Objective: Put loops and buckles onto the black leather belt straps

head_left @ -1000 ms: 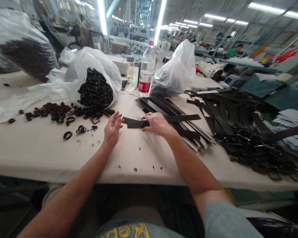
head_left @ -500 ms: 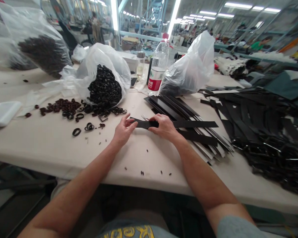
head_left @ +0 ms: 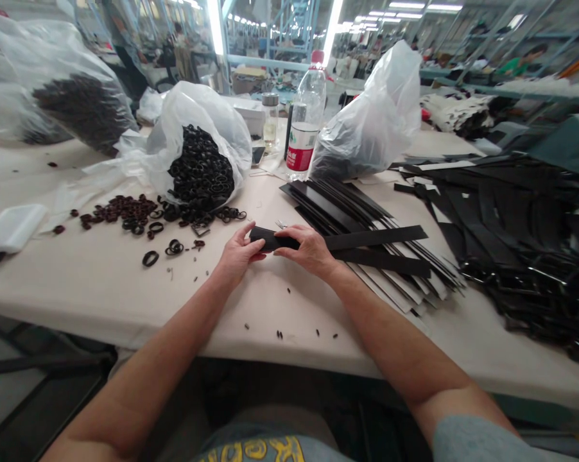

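Here, my bare forearms slant inward from both sides over the table (head_left: 101, 289). My left hand (head_left: 236, 253) pinches the end of some black strips (head_left: 376, 238) between thumb and fingers; my right hand (head_left: 311, 249), palm down, grips them just beside it, fingers curved over. The strips run rightward across a pile (head_left: 335, 208), and a bottle (head_left: 300, 141) stands beyond.

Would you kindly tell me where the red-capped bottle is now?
In the head view, the bottle stands upright, upper centre, between the glass jar on its left and a plastic bag on its right.
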Available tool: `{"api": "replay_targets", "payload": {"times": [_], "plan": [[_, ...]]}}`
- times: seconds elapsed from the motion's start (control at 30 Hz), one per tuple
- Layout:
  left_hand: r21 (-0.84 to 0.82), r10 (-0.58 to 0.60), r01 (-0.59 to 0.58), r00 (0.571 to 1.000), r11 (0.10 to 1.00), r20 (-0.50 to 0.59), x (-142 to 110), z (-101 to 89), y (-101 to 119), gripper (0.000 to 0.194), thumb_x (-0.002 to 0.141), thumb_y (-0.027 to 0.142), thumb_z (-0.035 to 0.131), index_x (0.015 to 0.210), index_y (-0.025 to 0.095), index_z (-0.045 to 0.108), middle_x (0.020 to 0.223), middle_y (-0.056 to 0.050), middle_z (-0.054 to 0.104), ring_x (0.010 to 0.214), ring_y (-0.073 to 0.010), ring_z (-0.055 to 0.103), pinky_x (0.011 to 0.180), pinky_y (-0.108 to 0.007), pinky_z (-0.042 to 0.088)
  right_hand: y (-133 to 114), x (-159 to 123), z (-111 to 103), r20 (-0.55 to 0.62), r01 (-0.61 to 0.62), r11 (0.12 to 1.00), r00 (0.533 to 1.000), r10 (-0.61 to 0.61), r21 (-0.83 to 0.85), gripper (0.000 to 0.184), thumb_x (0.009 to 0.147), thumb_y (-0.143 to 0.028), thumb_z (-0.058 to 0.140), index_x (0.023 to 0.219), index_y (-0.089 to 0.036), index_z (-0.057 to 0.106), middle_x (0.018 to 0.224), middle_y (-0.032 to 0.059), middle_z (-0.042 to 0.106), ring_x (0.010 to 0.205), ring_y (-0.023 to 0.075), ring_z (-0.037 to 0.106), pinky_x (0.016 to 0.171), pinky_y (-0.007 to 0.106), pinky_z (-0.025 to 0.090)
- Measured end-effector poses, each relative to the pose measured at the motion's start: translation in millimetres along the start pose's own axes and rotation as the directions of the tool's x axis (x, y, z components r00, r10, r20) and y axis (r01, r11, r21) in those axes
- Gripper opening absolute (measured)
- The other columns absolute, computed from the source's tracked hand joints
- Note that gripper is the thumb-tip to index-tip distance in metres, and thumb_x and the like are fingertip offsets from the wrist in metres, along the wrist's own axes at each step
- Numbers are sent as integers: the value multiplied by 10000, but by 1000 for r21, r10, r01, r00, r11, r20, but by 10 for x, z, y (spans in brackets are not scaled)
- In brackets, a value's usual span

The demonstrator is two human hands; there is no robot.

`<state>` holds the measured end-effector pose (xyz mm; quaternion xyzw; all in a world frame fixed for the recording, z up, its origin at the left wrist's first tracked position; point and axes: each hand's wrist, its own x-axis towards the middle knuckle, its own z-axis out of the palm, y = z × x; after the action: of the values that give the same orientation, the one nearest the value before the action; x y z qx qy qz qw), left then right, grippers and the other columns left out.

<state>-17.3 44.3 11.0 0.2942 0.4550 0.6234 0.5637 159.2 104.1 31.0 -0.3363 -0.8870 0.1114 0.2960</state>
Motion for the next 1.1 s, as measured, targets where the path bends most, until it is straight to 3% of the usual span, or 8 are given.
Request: {"api": "replay_targets", "payload": {"times": [0.2,0.3,0.43,0.5,0.8,0.93,1.03,1.1], "plan": [[-6,7,-7,999,1000,34,4,-42,-17,793,667,206,779,1402,152,486,857,-16,689,699,-122,673,594,-197,525,6,1,59,-30,46,997,998,-48,-57,154,807,-344,749,883,-210,740,864,35,740,873,189,675,916,327,472],[135,106,-117,991,984,83,23,-66,-62,644,681,272,777,1297,188,610,913,-29,704,765,-129,662,643,-211,513,11,1,56,-47,58,992,997,-64,-113,136,829,-339,720,842,-204,728,829,34,738,845,182,674,879,309,464],[455,439,-474,879,754,188,55,-99,-117,249,703,323,778,925,211,783,1023,-61,712,942,-181,641,772,-262,506,-1,-1,24,-22,109,976,993,-115,-189,145,850,-335,693,810,-196,708,801,35,735,798,173,669,875,306,445],[523,498,-541,834,658,236,65,-117,-127,170,726,330,765,857,224,793,978,-53,720,926,-181,640,807,-279,496,-7,-5,20,-3,137,968,990,-140,-209,151,847,-335,695,800,-192,704,815,42,739,801,176,670,896,311,438],[616,518,-537,823,576,232,30,-92,-54,54,765,265,724,761,230,766,840,-25,713,846,-190,631,861,-308,473,-41,-6,31,24,105,970,994,-102,-219,148,830,-344,710,797,-200,716,807,38,741,822,194,676,891,309,445],[535,514,-522,839,665,180,-34,-77,6,63,767,272,728,752,218,757,847,-37,706,870,-195,624,901,-313,464,40,8,-36,4,60,963,998,-61,-264,133,848,-319,668,804,-203,715,825,45,743,830,208,674,878,328,439],[393,340,-483,860,783,380,-155,-39,32,177,764,375,740,740,201,754,845,-58,714,818,-187,631,843,-305,484,154,17,-70,-57,1,953,998,-19,-303,146,854,-313,647,814,-194,721,845,57,746,813,214,673,868,343,432],[355,180,-447,792,821,583,-259,10,43,282,780,468,713,731,193,757,848,-78,720,817,-196,646,837,-311,495,214,20,-74,-76,-18,948,997,-7,-319,154,852,-316,645,820,-187,724,861,65,747,803,215,669,858,346,430]]}}
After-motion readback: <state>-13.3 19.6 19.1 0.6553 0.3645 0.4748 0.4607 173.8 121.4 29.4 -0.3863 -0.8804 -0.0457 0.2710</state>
